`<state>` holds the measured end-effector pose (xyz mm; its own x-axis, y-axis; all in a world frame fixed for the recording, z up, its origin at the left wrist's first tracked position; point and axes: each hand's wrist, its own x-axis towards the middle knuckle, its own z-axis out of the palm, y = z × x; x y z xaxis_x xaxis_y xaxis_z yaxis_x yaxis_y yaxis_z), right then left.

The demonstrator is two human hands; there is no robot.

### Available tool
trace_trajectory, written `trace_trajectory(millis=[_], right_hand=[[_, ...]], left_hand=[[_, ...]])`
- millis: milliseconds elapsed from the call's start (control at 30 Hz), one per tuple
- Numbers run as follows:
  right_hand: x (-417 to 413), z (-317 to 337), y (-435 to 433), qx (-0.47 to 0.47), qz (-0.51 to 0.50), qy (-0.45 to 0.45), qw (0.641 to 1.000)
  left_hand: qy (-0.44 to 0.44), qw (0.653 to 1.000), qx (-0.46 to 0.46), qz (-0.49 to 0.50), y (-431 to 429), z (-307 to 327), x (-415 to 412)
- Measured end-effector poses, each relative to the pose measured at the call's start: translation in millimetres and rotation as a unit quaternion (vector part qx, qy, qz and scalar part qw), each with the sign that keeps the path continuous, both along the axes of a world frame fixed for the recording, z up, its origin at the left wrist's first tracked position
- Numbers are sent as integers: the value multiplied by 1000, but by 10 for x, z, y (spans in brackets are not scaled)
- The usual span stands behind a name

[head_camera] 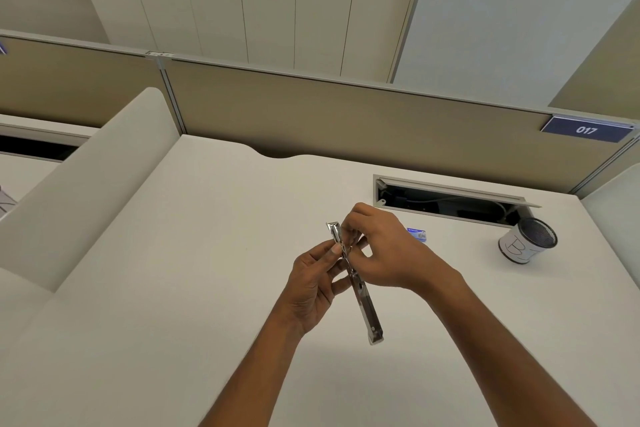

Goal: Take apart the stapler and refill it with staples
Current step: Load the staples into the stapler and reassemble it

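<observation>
A long chrome stapler part [363, 302], a narrow metal channel, hangs above the white desk [207, 253], tilted from upper left to lower right. My left hand [311, 284] grips it near its upper half, thumb on the metal. My right hand [384, 253] comes over from the right and pinches the same part near its top end; what its fingertips hold is hidden. A small blue staple box [418, 233] lies on the desk just behind my right hand. No other piece of the stapler shows.
An open cable slot [446, 201] is cut into the desk at the back right. A mesh pen cup [526, 241] wrapped in white paper stands beside it. Beige partitions [346, 114] close off the back, with a low divider [86, 184] on the left.
</observation>
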<state>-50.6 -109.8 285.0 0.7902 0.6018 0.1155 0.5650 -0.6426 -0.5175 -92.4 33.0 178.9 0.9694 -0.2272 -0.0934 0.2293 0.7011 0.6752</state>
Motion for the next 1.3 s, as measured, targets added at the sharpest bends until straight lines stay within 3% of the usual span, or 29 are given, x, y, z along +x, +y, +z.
trace_trajectory(millis=[333, 667, 1300], right_hand=[[-162, -106, -16, 72, -72, -63, 993], [-429, -268, -13, 229, -151, -115, 955], [-529, -525, -139, 257, -170, -155, 939]], left_hand=[[23, 1000, 4, 17, 42, 20, -6], [43, 998, -12, 44, 43, 35, 9], [60, 997, -28, 41, -66, -14, 35]])
